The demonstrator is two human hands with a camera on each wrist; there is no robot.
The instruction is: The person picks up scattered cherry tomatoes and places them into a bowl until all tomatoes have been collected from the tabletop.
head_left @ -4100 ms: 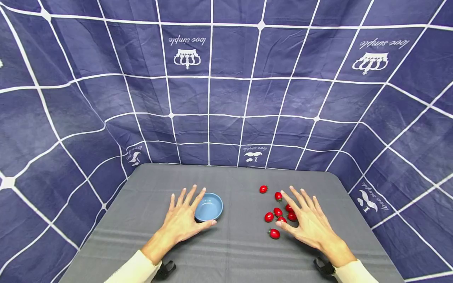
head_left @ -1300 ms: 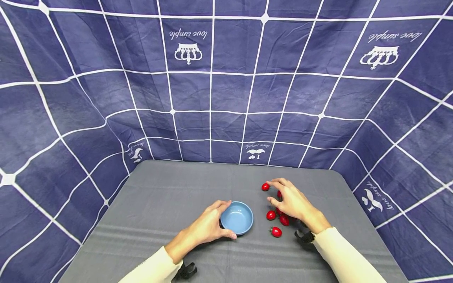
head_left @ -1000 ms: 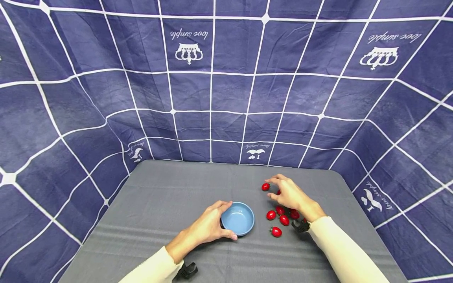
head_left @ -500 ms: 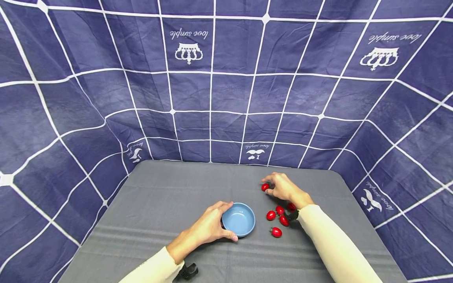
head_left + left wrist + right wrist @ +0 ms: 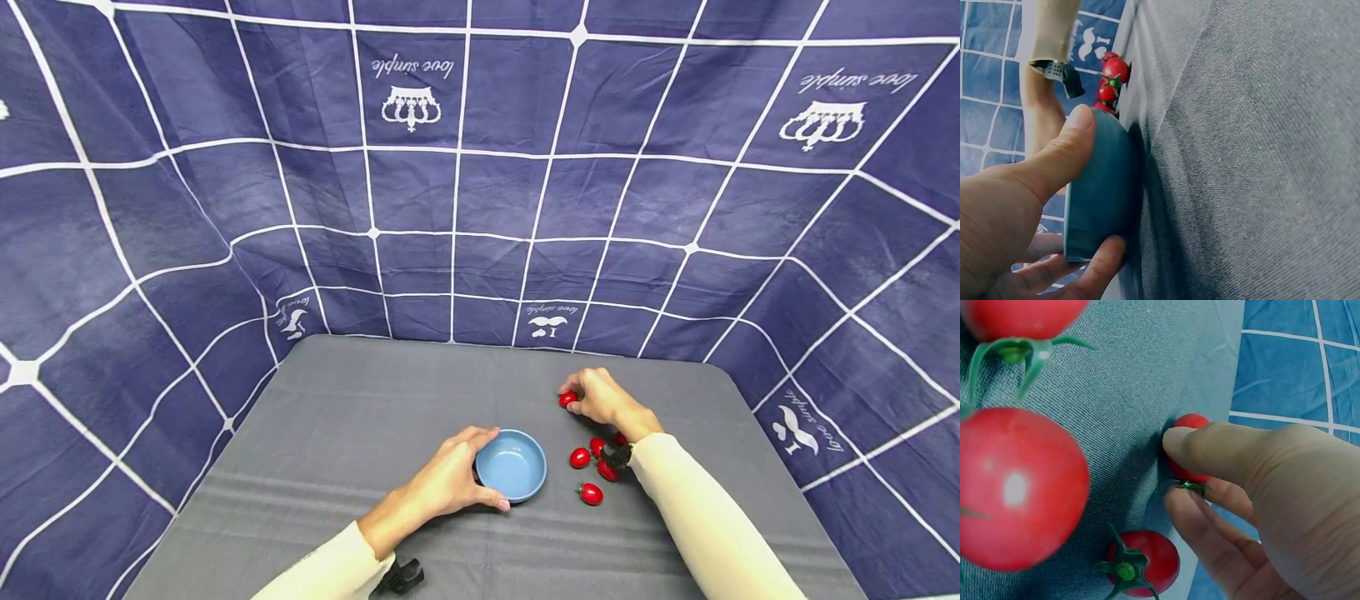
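Note:
A small blue bowl (image 5: 512, 467) stands upright on the grey cloth with nothing inside it. My left hand (image 5: 442, 479) holds it from the left, thumb at the near rim and fingers round the far side. In the left wrist view the thumb lies against the bowl wall (image 5: 1107, 181) and the fingertips bend round its lower edge. Farther back, my right hand (image 5: 603, 398) pinches a red cherry tomato (image 5: 567, 400) between thumb and fingers. The right wrist view shows the thumb across this tomato (image 5: 1192, 420), its green stem end facing the fingers.
Several more cherry tomatoes (image 5: 580, 457) lie right of the bowl, partly hidden by the right wrist and its black strap (image 5: 618, 455). One tomato (image 5: 591, 494) sits nearest the front. A blue checked curtain (image 5: 495, 200) encloses the table's back and sides.
My left hand has taken hold of the bowl and brought it right, closer to the tomatoes. My right hand has moved from above the tomato group to the farthest tomato and gripped it.

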